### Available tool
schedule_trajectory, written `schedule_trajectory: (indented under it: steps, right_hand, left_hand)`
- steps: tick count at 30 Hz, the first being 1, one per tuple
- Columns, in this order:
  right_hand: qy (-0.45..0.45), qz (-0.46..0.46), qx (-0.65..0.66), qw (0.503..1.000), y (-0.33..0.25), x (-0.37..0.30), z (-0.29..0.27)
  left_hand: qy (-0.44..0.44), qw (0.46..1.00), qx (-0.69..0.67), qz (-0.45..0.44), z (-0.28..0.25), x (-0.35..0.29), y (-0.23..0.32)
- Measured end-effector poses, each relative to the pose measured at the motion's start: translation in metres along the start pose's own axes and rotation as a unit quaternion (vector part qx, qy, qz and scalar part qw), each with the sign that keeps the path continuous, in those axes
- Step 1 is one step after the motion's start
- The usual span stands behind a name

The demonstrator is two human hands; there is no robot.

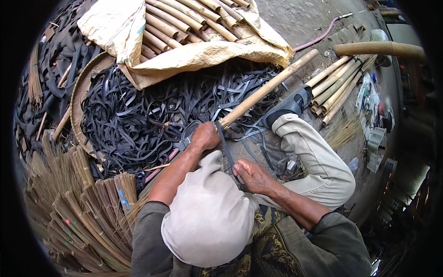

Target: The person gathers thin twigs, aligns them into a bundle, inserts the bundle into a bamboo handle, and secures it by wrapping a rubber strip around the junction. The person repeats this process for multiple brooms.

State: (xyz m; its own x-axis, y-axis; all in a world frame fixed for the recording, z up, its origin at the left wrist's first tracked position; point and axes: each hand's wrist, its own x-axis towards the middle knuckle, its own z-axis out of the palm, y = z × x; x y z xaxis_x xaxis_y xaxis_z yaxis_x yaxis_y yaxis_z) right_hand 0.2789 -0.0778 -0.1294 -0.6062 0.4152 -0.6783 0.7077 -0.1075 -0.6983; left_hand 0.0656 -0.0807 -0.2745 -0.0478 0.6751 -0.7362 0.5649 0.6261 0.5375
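My left hand (206, 135) is closed round the near end of a long bamboo pole (272, 87), which slants away to the upper right. From beside that hand a black rubber strip (225, 147) runs down to my right hand (253, 175). The right fingers are closed in a fist on the strip, above my bent leg. Behind my left wrist, what lies beyond the pole's near end is hidden. Loose dark strips (265, 150) trail over the ground beside my shoe (290, 106).
A big heap of black rubber strips (117, 117) lies in front, partly on a round woven tray (78, 111). Behind it, a pale sack (207, 57) bears cut bamboo poles (161, 21). Bundled thin-stick brooms (83, 217) crowd the left. More bamboo poles (339, 78) lie right.
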Motion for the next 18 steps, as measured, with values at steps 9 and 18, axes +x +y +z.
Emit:
schedule_trajectory:
  steps: [9, 18]
  right_hand:
    - [0.075, -0.035, -0.136, 0.987, 0.092, 0.039, -0.016]
    - [0.181, -0.318, -0.291, 0.884, 0.047, 0.117, -0.044]
  left_hand:
    - [-0.011, 0.989, -0.143, 0.028, -0.059, -0.053, 0.034]
    - [-0.345, 0.877, -0.324, 0.079, -0.068, -0.072, 0.05]
